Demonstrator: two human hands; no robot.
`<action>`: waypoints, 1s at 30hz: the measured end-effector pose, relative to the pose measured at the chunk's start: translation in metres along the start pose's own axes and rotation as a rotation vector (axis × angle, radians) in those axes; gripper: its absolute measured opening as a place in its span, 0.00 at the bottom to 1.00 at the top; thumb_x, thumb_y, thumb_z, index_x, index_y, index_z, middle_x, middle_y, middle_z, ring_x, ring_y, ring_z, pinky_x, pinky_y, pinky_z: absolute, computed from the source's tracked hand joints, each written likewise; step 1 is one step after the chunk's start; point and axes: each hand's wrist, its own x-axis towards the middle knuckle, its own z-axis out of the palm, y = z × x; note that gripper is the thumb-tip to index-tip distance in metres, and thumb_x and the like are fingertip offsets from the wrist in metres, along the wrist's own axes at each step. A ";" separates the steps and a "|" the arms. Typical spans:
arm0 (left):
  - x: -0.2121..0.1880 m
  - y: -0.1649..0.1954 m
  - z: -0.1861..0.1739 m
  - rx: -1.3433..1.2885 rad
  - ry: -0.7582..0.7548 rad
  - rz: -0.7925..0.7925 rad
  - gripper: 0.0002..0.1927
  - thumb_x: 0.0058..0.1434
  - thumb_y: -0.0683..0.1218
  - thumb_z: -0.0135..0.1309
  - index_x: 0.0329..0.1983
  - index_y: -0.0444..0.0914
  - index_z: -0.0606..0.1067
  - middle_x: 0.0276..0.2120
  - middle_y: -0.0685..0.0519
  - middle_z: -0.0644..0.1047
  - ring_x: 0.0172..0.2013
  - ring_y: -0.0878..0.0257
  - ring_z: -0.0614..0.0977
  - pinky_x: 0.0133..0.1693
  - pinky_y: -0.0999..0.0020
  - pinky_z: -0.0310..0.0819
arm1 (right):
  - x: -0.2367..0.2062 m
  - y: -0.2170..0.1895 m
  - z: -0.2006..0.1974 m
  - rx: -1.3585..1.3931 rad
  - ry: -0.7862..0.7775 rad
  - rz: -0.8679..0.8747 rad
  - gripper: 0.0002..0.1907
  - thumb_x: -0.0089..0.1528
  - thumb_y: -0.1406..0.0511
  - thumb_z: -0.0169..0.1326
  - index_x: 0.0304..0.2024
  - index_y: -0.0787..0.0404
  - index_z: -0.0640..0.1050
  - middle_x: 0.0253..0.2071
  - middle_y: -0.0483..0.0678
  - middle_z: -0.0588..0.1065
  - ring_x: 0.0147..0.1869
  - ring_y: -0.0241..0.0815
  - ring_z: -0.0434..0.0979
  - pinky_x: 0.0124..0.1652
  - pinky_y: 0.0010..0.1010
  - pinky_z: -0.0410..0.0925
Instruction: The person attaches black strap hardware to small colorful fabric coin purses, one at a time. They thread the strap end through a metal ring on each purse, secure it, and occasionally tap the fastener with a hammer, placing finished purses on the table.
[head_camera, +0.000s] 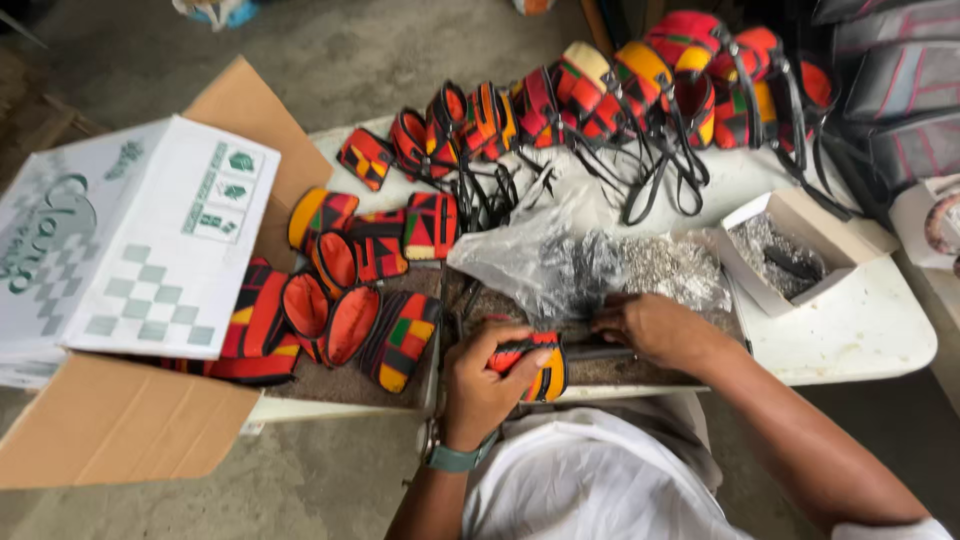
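Head view: at the bench's near edge the left hand grips a small, soft-looking red-orange-black patterned fabric pouch around its middle while the right hand pinches a dark tool beside it.

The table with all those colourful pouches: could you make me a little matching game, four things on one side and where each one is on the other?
Things:
1. Patterned pouch
2. Clear plastic bag
3. Small open white box
4. Large printed carton

Places:
A. At the left edge of the table, resting on brown cardboard
B. Gripped in the left hand, near the person
C. On the right side of the table, holding small metal parts
D. In the middle of the table, just beyond the right hand

Pairs: 1-B, 2-D, 3-C, 4-A
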 end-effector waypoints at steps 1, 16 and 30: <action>0.001 0.001 0.004 -0.025 0.012 -0.070 0.14 0.58 0.41 0.67 0.45 0.34 0.77 0.40 0.49 0.82 0.39 0.67 0.83 0.41 0.70 0.79 | 0.003 0.007 0.005 0.000 -0.007 -0.001 0.12 0.61 0.62 0.55 0.44 0.56 0.83 0.42 0.51 0.79 0.42 0.56 0.81 0.43 0.43 0.72; -0.031 -0.036 0.004 -0.223 0.163 -0.255 0.13 0.67 0.45 0.60 0.49 0.34 0.73 0.44 0.52 0.78 0.42 0.68 0.78 0.45 0.72 0.76 | 0.005 0.039 0.004 0.218 -0.093 0.242 0.11 0.61 0.69 0.55 0.46 0.56 0.82 0.38 0.52 0.83 0.39 0.49 0.84 0.43 0.39 0.75; -0.005 -0.025 0.029 -0.242 0.229 -0.080 0.14 0.70 0.41 0.58 0.52 0.34 0.66 0.48 0.48 0.79 0.50 0.63 0.80 0.58 0.67 0.74 | -0.009 0.014 0.000 0.169 0.346 -0.085 0.07 0.57 0.75 0.58 0.38 0.63 0.80 0.40 0.54 0.79 0.43 0.54 0.81 0.43 0.39 0.73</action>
